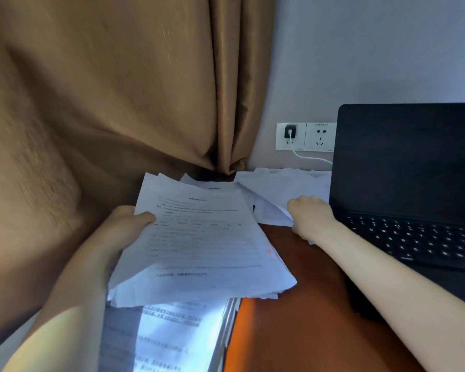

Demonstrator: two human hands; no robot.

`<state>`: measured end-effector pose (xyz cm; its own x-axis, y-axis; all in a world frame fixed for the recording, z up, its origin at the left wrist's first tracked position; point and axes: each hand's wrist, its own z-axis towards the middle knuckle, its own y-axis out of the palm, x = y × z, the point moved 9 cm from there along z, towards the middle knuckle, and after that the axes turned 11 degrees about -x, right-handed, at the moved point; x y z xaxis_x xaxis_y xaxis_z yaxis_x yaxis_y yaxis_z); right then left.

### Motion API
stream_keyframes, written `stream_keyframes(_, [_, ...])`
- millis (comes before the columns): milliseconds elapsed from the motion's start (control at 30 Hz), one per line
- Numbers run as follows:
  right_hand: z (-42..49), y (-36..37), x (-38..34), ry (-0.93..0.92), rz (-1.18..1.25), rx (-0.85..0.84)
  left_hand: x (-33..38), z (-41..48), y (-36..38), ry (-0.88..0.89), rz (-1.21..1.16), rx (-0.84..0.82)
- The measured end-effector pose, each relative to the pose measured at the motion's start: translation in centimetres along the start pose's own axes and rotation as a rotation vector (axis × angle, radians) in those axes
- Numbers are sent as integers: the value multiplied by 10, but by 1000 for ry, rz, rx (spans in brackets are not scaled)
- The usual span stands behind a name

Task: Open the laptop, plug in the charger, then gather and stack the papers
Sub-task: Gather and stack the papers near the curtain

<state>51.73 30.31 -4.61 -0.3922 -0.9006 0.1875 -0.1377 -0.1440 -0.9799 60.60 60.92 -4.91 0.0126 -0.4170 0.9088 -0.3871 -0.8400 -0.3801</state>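
Note:
My left hand [126, 224] grips a stack of printed papers [204, 242] by its left edge, thumb on top, held above the desk. My right hand [310, 213] reaches forward, fingers curled on a loose sheet [269, 210] lying on the desk beside the laptop. More loose papers [285, 183] lie at the back near the wall. A black laptop [414, 183] stands open at the right, screen dark. A black charger plug [290, 132] sits in the left wall socket, its white cable [309, 157] running toward the laptop.
Brown curtains [105, 103] hang at the left and behind the desk. The desk top [306, 304] is orange-brown wood. Further printed sheets [169, 334] lie under the held stack at the near left. A second wall socket [320, 136] has nothing plugged in.

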Motion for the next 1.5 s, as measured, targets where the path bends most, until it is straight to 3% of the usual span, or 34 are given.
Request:
stream_keyframes(67, [0, -1, 9, 60, 36, 74, -1, -1, 1, -10, -10, -1])
stream_keyframes(167, [-6, -17, 29, 107, 163, 326, -2, 1, 6, -17, -23, -33])
stream_keyframes(267, [-20, -34, 25, 37, 231, 550, -1, 2, 12, -21, 5, -84])
stream_keyframes(333, [-28, -44, 12, -17, 215, 567, -1, 3, 15, -15, 18, -105])
stream_keyframes(400, [-29, -49, -2, -77, 219, 509, 0, 4, 18, -12, 30, -125])
stream_keyframes(567, [-57, -72, -63, -392, 513, 347, 0, 6, 19, -42, 39, -109])
stream_keyframes(700, [-79, -54, -120, -661, 703, 90, -4, 13, 19, -98, -4, -30])
stream_keyframes(800, [-85, -39, -134, -743, 990, -112, -4, 20, 15, -133, -88, 20])
stream_keyframes(900, [-73, -22, -132, -660, 1327, -331, -8, 21, 17, -143, 0, -12])
stream_keyframes(967, [-49, -20, -107, -533, 1250, -139, -8, 18, 20, -99, 75, -45])
stream_keyframes(1033, [-28, -17, -76, -415, 1024, 42, -6, 16, 18, -85, 78, -15])
stream_keyframes(1167, [-1, 15, -32, -179, 618, -67, -7, 17, 12, -129, 39, 62])
stream_keyframes(1300, [3, 20, -31, -223, 779, -53, -7, 15, 20, -108, 47, 14])
stream_keyframes(1500, [-7, 20, -46, -325, 810, 36, -3, 11, 21, -66, 28, 9])
